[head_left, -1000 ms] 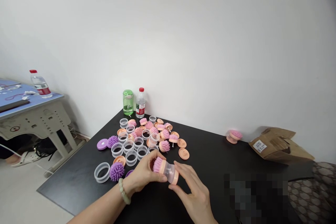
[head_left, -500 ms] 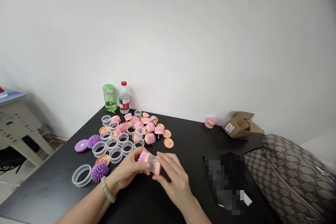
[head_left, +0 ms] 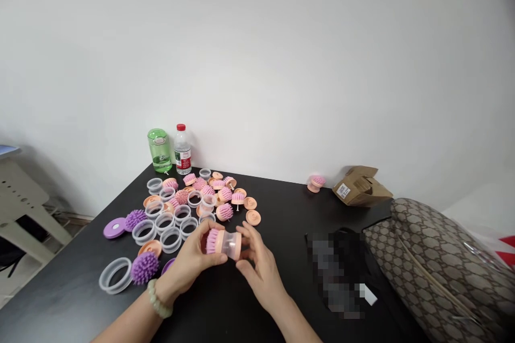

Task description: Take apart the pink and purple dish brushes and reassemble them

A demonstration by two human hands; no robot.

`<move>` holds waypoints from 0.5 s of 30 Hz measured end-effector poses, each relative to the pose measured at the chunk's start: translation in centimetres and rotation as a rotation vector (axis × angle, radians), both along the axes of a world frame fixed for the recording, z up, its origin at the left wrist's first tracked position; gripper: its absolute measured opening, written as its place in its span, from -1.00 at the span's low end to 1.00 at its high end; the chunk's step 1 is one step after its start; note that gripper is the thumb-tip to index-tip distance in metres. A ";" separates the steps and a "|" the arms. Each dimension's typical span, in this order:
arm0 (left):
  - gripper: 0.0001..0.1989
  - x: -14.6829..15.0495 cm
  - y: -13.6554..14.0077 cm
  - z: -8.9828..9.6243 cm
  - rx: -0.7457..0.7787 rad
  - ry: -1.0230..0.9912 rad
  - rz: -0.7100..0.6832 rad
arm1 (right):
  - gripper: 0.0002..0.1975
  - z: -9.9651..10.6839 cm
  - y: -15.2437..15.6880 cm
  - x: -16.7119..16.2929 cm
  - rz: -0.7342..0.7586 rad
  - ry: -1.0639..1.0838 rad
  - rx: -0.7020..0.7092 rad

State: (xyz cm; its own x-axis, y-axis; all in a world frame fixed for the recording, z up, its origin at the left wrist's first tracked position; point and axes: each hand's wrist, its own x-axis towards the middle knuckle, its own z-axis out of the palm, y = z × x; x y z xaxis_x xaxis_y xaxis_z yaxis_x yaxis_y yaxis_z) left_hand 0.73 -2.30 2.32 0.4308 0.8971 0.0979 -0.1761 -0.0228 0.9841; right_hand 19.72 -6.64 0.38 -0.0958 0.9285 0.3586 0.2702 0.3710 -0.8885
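Observation:
A round massage brush (head_left: 230,246) with pink bristles, a peach band, a clear waist and a peach end lies sideways between my hands. My left hand (head_left: 197,254) is closed around its bristle end, thumb along the near side. At the peach end my right hand (head_left: 259,273) has its fingers apart and curved, the thumb just below the rim; whether the fingertips touch is unclear. Left of my hands are clear plastic rings (head_left: 170,239), a purple bristle head (head_left: 145,268) and a peach disc (head_left: 151,248). Pink bristle heads (head_left: 224,211) and peach caps (head_left: 253,217) lie beyond.
A green bottle (head_left: 160,153) and a red-capped water bottle (head_left: 183,153) stand by the wall. Another pink brush (head_left: 316,183) is at the back, beside a cardboard box (head_left: 360,187). A patterned bag (head_left: 438,257) occupies the right, near a blurred dark item (head_left: 333,273).
My right fingers have loosened and spread from the brush's peach end, showing more of it. The brush stays in my left hand. The whole view has shifted slightly, moving the table things left.

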 end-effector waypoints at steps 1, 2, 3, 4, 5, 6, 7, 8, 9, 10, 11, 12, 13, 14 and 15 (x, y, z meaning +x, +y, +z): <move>-0.50 -0.1 0.0 0.1 -0.025 -0.011 0.015 | -0.33 0.0 0.0 0.2 -0.011 -0.057 0.065; -0.49 -0.1 0.0 0.1 -0.044 -0.026 0.018 | -0.37 -0.1 -0.1 0.3 -0.019 -0.115 0.112; -0.48 -0.1 0.0 0.1 -0.056 -0.040 0.011 | -0.43 -0.1 -0.1 0.4 -0.029 -0.165 0.138; -0.46 -0.1 -0.1 0.1 -0.059 -0.048 0.003 | -0.50 -0.2 -0.1 0.5 -0.044 -0.200 0.146; -0.44 -0.1 -0.1 0.2 -0.053 -0.047 -0.008 | -0.57 -0.3 0.0 0.6 -0.060 -0.219 0.138; -0.43 -0.1 -0.1 0.2 -0.039 -0.038 -0.016 | -0.63 -0.4 0.0 0.7 -0.071 -0.223 0.121; -0.42 0.0 -0.2 0.2 -0.023 -0.025 -0.020 | -0.66 -0.5 0.1 0.7 -0.078 -0.216 0.102; -0.42 0.0 -0.2 0.2 -0.007 -0.010 -0.019 | -0.66 -0.6 0.1 0.8 -0.083 -0.205 0.091; -0.42 0.1 -0.2 0.2 0.004 0.002 -0.013 | -0.63 -0.7 0.2 0.9 -0.086 -0.196 0.098; -0.42 0.1 -0.3 0.1 0.009 0.011 -0.008 | -0.57 -0.8 0.2 0.9 -0.089 -0.195 0.122; -0.41 0.2 -0.3 0.1 0.011 0.017 -0.002 | -0.50 -0.8 0.2 1.0 -0.094 -0.202 0.156; -0.40 0.2 -0.3 0.0 0.013 0.020 0.007 | -0.46 -0.8 0.2 1.0 -0.099 -0.221 0.189; -0.39 0.2 -0.2 0.0 0.020 0.026 0.016 | -0.47 -0.8 0.2 1.0 -0.103 -0.247 0.210; -0.38 0.1 -0.1 -0.1 0.036 0.034 0.025 | -0.52 -0.8 0.1 0.9 -0.104 -0.272 0.220; -0.37 0.1 -0.1 -0.2 0.061 0.046 0.034 | -0.58 -0.8 0.1 0.8 -0.104 -0.291 0.220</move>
